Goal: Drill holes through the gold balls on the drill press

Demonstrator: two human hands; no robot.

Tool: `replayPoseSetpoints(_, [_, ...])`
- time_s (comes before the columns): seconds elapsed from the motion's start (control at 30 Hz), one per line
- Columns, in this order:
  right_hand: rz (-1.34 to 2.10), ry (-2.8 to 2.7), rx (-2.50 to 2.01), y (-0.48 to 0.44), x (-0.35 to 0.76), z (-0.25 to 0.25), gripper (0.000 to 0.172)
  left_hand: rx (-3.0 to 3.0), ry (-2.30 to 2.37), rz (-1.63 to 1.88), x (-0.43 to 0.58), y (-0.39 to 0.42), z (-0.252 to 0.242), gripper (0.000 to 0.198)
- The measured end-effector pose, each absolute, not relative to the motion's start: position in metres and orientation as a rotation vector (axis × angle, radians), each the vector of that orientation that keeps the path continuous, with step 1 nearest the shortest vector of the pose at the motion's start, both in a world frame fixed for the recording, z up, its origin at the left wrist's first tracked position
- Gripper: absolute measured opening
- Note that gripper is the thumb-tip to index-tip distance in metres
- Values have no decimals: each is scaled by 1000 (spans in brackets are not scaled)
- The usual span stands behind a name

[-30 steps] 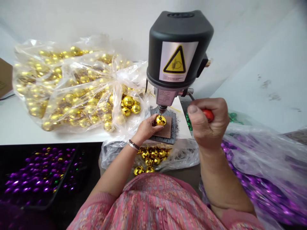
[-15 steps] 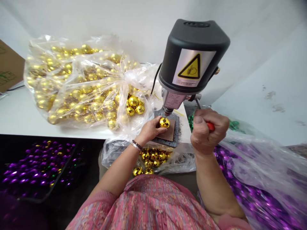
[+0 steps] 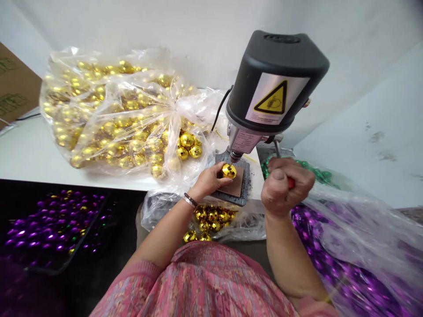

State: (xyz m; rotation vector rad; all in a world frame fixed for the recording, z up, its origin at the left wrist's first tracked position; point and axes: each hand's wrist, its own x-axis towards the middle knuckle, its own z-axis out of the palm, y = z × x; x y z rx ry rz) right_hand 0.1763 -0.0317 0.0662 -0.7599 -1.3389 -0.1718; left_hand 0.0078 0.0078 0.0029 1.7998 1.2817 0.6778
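A shiny gold ball [image 3: 229,171] sits under the bit of a black bench drill press [image 3: 277,83], on a brown pad [image 3: 234,188] over the machine's grey base [image 3: 245,193]. My left hand [image 3: 210,179] is closed around the ball's left side, thumb in front. The bit meets the top of the ball; how deep it goes I cannot tell. My right hand [image 3: 287,185] is wrapped round the drill press lever [image 3: 276,147], whose red grip shows between the fingers. More gold balls [image 3: 213,215] lie in clear plastic in front of the base.
A big clear bag of gold balls [image 3: 112,119] lies on the white table [image 3: 20,154], its open end near the drill. Purple balls [image 3: 49,224] fill a dark crate at lower left. Bagged purple balls [image 3: 330,255] and green balls [image 3: 317,171] are at right. A cardboard box [image 3: 16,83] stands far left.
The lever and my right hand have swung slightly down. The bit is now at the ball's top. The whole view has shifted a little, with the drill press further right.
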Motion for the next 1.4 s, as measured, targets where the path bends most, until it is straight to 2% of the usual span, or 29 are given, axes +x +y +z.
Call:
replayPoseSetpoints(0.13, [-149,-1218,-877,-25,175,101,17,1757,1249,707,7,6,3,56])
replayPoseSetpoints(0.3, [45,-1127,-931,-10,176,137,35,1781,1212,784,0,-3,3,54])
replayPoseSetpoints(0.73, [117,-1121,-846,-16,170,139,39,1820,1063,771,-54,-42,23,55])
replayPoseSetpoints(0.83, [143,-1112,-822,-18,169,138,40,1769,1253,856,-67,-29,27,45])
replayPoseSetpoints(0.93, [128,-1117,-830,-18,170,136,39,1773,1647,911,-69,1,27,37])
replayPoseSetpoints(1.03, [111,-1137,-837,-18,171,133,37,1926,1933,756,-62,35,26,42])
replayPoseSetpoints(1.23, [83,-1158,-884,-20,174,129,38,2195,1985,293,-52,66,16,51])
replayPoseSetpoints(1.33, [78,-1158,-903,-21,174,128,38,2192,1941,311,-52,69,10,59])
replayPoseSetpoints(1.4, [79,-1156,-906,-21,173,128,38,2178,1813,409,-52,71,8,51])
